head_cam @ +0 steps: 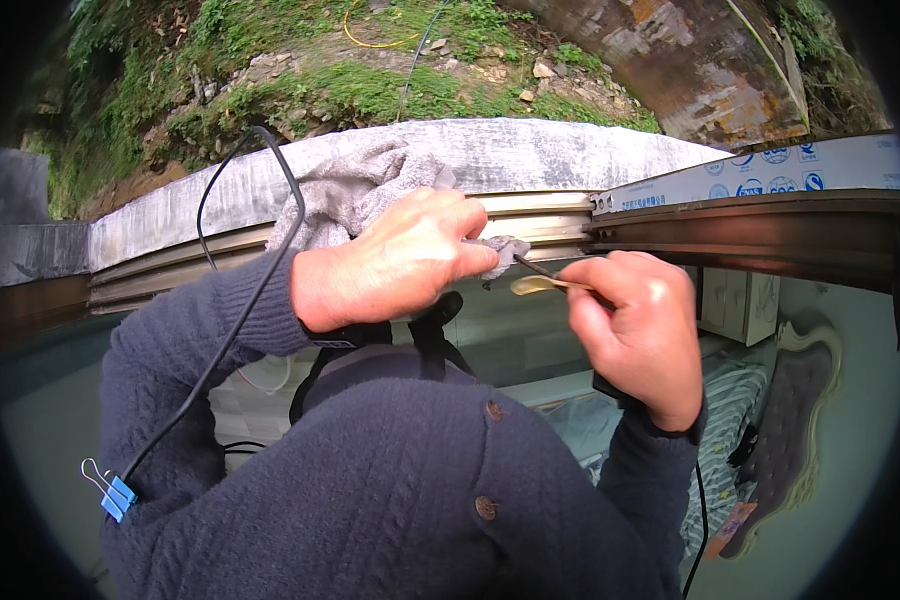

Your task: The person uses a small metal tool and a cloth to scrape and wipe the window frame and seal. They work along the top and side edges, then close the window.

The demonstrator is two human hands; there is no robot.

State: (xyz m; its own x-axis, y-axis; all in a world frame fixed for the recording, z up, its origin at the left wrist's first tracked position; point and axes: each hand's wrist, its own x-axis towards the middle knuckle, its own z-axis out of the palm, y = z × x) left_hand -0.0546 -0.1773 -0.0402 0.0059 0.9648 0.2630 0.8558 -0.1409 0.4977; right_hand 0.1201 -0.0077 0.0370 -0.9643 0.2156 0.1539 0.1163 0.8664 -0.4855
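My left hand pinches a small, grey, dirty-looking wad of tissue or thin cloth between thumb and fingers. A rumpled grey towel lies behind that hand, over the metal window track and the sill. My right hand grips a thin dark rod whose tip meets the wad. The same hand also holds a small, pale yellow, spoon-like piece, its rounded end pointing left. Both hands are above the inner edge of the track.
A weathered concrete ledge runs outside the track. To the right is a brown window frame with printed protective film. A black cable loops past my left arm, held by a blue binder clip. A tufted headboard stands indoors.
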